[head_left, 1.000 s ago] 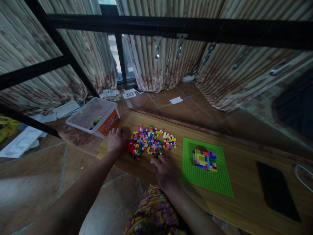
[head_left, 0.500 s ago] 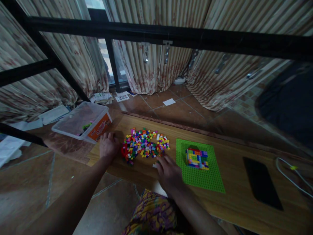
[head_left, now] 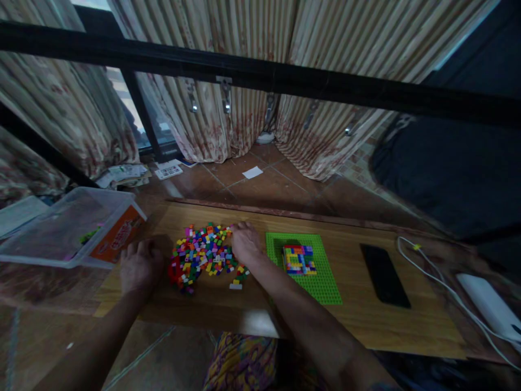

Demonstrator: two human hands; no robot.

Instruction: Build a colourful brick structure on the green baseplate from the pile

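Wooden low tabletop fills the head view, bearing a heap of small multicoloured plastic building bricks. Right hand lies palm down on the heap's right edge, fingers loosely curled over the bricks; whether any brick is pinched cannot be told. Left hand rests flat on the wood just left of the heap, fingers spread and holding nothing. Just right of the right hand lies a bright green studded square baseplate, carrying a small block of stacked coloured bricks. Beyond the baseplate, farther from the right hand, lie a flat black rectangular phone, a white cable and a white oblong device. Beside the left hand, up and to its left, stands a clear plastic storage tub with an orange label; its lettering is too blurred to read.
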